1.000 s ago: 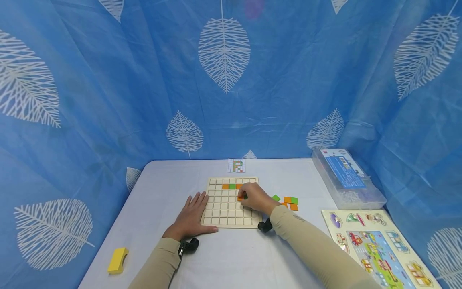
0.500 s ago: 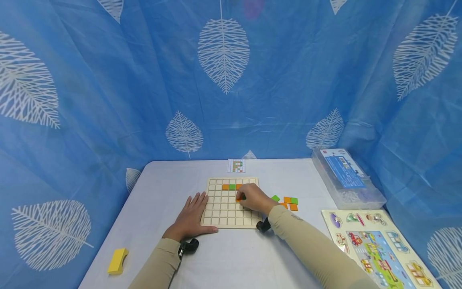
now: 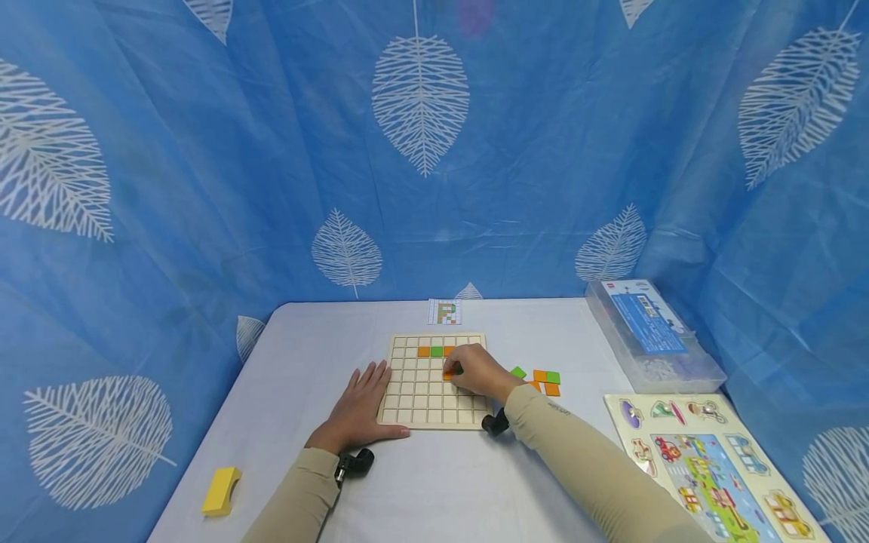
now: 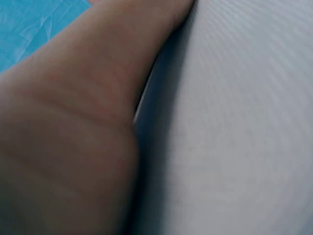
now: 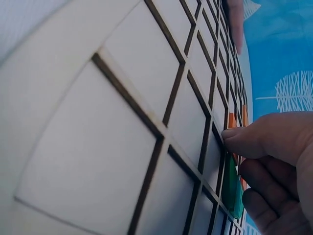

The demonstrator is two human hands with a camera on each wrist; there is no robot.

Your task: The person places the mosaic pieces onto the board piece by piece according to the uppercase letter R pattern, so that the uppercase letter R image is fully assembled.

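A light wooden grid board (image 3: 428, 403) lies mid-table. Along one of its upper rows sit an orange tile (image 3: 424, 351), a green tile (image 3: 437, 351) and another orange tile (image 3: 449, 351). My right hand (image 3: 480, 372) is low over the board's right half, fingers curled, with an orange square tile (image 3: 447, 375) at the fingertips. In the right wrist view, green tile pieces (image 5: 231, 183) show between those fingers and the board. My left hand (image 3: 360, 407) rests flat, fingers spread, along the board's left edge; the left wrist view shows mostly its heel (image 4: 73, 122) and the cloth.
Right of the board lie several loose tiles (image 3: 546, 378), orange and green. Behind it is a small pattern card (image 3: 444, 311). A clear plastic box (image 3: 652, 339) and a picture puzzle board (image 3: 618, 422) stand at right; a yellow block (image 3: 219, 492) is at front left.
My right hand has shifted slightly left, bringing the orange tile at its fingertips with it. My left hand stays where it was.
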